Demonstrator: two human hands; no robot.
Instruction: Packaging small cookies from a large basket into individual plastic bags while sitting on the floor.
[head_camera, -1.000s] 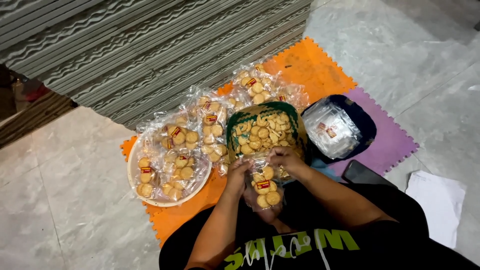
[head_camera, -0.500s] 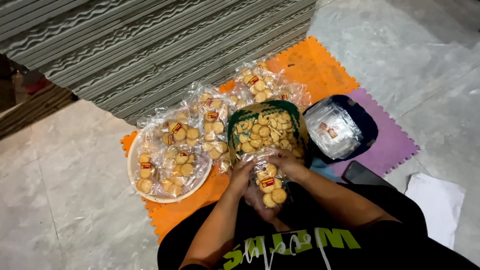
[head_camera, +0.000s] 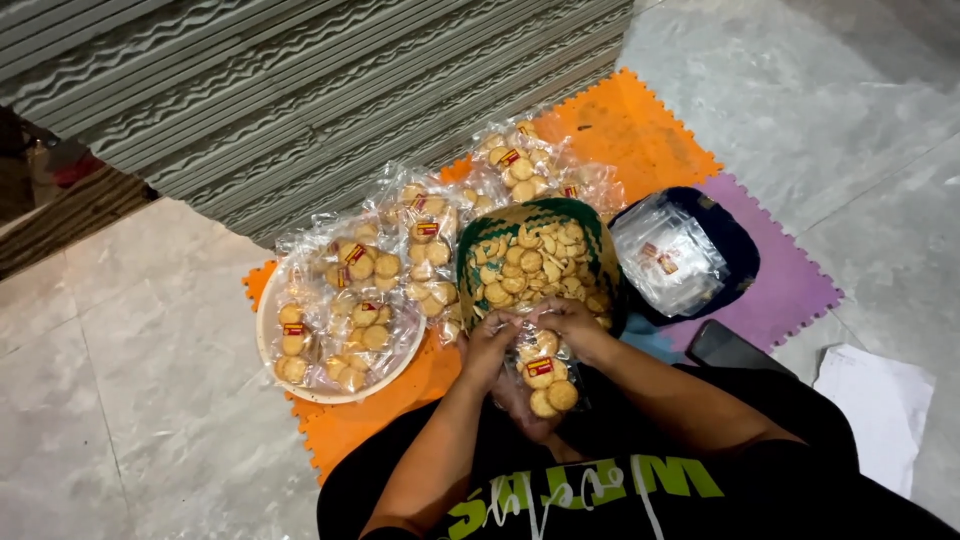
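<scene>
Clear cookie bag (head_camera: 545, 372) hangs below both hands' fingers (head_camera: 505, 325), which pinch its top edge.

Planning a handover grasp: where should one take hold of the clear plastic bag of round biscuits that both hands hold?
Probably the gathered neck at the top of the clear plastic bag of round biscuits, coming from above on the basket side. The left hand and right hand already pinch it there, and the filled part hangs below, bulky and slippery, with biscuits that a squeeze might crack.
</scene>
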